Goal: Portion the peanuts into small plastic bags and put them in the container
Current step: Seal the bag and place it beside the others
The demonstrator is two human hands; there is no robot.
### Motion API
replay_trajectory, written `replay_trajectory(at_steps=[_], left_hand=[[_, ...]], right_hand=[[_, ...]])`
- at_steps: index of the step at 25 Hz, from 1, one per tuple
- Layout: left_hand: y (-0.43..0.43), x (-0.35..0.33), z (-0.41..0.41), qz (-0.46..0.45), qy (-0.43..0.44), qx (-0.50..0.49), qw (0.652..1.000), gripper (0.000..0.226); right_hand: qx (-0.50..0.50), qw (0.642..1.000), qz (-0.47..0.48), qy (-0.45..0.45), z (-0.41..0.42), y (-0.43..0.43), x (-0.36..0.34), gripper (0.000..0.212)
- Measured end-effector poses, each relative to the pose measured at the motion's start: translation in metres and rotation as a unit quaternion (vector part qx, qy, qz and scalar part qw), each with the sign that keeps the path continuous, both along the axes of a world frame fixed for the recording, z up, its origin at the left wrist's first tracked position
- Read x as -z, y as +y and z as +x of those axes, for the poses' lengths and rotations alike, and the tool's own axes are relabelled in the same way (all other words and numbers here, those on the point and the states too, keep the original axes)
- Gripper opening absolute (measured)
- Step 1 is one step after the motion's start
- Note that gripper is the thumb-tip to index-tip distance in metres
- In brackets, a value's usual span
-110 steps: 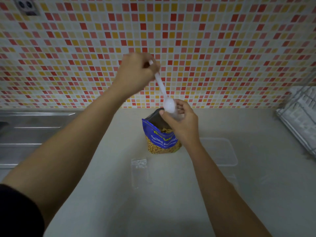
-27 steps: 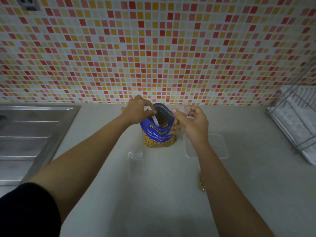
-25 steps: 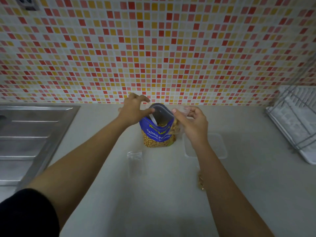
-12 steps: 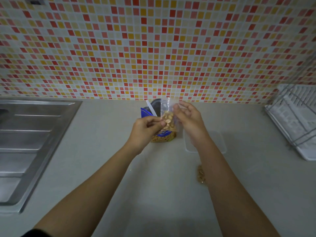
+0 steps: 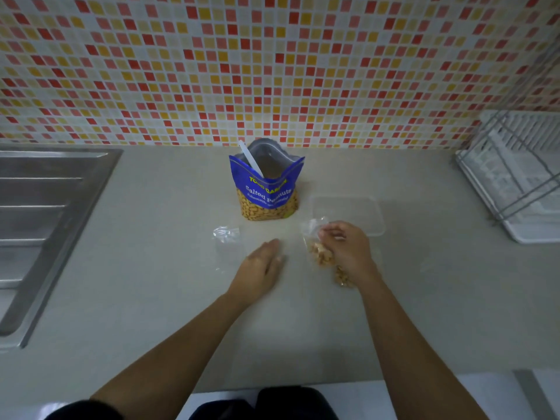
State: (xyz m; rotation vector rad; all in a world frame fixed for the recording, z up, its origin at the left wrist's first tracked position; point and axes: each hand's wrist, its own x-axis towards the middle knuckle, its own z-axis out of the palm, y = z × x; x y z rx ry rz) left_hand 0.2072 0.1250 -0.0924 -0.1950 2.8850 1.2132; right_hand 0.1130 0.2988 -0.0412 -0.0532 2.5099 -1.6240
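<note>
A blue salted-peanut pouch point(image 5: 266, 189) stands open on the counter with a white plastic spoon point(image 5: 251, 158) leaning inside it. My right hand point(image 5: 345, 250) holds a small clear bag of peanuts point(image 5: 318, 248) down on the counter, just in front of a clear plastic container point(image 5: 348, 213). Another filled small bag point(image 5: 342, 277) peeks out beside my right wrist. My left hand point(image 5: 262, 266) lies flat with straight fingers on the counter, right of the empty clear bags point(image 5: 226, 237).
A steel sink drainboard point(image 5: 45, 207) fills the left side. A white dish rack point(image 5: 518, 177) stands at the right. A mosaic tile wall point(image 5: 272, 71) runs behind the beige counter point(image 5: 181, 298).
My left hand left the spoon in the pouch and came down to the counter. My right hand brought the filled small bag from beside the pouch's mouth down onto the counter.
</note>
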Motion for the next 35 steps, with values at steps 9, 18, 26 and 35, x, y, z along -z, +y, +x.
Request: replay_trajectory(at_steps=[9,18,26,35], left_hand=[[0.018,0.042,0.018,-0.252,-0.014,0.036,0.967,0.055],[0.018,0.045,0.018,-0.260,-0.001,0.034,0.965,0.056],[0.009,0.029,0.025,-0.050,0.116,-0.071,0.989,0.054],[-0.093,0.029,0.054,-0.157,0.052,-0.213,0.963,0.063]], right_hand=[[0.021,0.990,0.135,-0.011,0.013,0.007,0.057,0.014],[-0.003,0.953,0.301,0.035,0.017,0.005,0.056,0.033],[-0.034,0.956,0.233,0.176,0.030,-0.023,0.044,0.013],[-0.167,0.962,0.192,0.103,0.045,-0.133,0.066,0.027]])
